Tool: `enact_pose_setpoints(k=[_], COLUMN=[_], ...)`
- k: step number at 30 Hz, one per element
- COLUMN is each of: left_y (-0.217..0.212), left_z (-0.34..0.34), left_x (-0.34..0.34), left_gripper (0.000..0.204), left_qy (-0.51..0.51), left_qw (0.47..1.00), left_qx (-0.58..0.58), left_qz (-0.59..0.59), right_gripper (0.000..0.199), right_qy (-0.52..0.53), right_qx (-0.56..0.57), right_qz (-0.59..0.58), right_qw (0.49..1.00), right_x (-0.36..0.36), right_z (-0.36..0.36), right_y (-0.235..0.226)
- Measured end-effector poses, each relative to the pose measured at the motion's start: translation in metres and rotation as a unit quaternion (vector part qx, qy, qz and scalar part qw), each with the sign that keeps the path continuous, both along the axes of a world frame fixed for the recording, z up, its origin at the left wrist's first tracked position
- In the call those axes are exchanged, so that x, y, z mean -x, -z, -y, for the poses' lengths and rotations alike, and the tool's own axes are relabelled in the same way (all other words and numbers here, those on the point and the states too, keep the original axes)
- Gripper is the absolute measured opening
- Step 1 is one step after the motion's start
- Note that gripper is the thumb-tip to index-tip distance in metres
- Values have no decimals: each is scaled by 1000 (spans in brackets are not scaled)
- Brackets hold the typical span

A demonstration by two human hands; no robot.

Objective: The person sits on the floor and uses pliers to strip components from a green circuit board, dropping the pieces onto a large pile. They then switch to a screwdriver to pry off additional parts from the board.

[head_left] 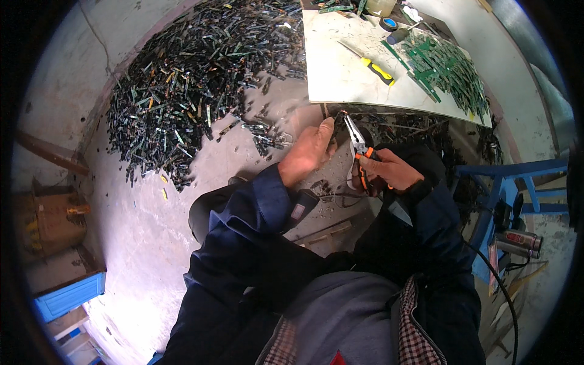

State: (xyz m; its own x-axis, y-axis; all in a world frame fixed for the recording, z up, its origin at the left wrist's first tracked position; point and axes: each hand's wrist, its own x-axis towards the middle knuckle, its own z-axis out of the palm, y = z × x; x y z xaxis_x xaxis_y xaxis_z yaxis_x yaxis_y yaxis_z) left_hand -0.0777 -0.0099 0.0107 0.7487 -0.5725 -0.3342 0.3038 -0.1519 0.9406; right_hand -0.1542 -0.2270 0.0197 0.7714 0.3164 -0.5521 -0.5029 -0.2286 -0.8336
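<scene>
My left hand (311, 149) is closed, thumb uppermost, on a small dark strip (339, 119) whose details are too small to make out. In my right hand (395, 170) is a pair of long-nosed pliers (355, 135) with orange and black handles. The tips of the pliers meet or nearly meet the far end of the strip; whether they grip it I cannot tell. Both hands are above the floor, just this side of the white board (334, 67). Part of the right fingers is hidden behind the handles.
A large heap of narrow dark strips (188, 85) covers the far left floor. On the board lie a yellow-and-black screwdriver (378, 71), green circuit-board strips (447, 73) and a blue-centred tape roll (388, 24). A blue chair (502, 182) and metal flask (519, 243) stand right.
</scene>
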Motion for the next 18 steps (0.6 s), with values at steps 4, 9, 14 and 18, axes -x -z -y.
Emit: enact_pose_setpoints(k=[4,9,14,18], left_y=[8,13,26,7], left_z=[0,4,10,11], left_x=[-2,-1,-7,-7], left_gripper=[70,71,70,70], left_qy=[23,4,-19,-6], left_qw=[993,985,959,988], left_qx=[-40,-32,-23,-49], left_qz=[112,168,281,147], right_gripper=[50,46,37,32], right_qy=[-7,33,61,87], right_qx=[6,1,-39,-40], right_qz=[2,-30,-24,-45], right_qw=[1000,999,997,994], right_x=[0,1,-3,-6], right_z=[7,-5,-9,-17], right_y=[8,-6,3,-11])
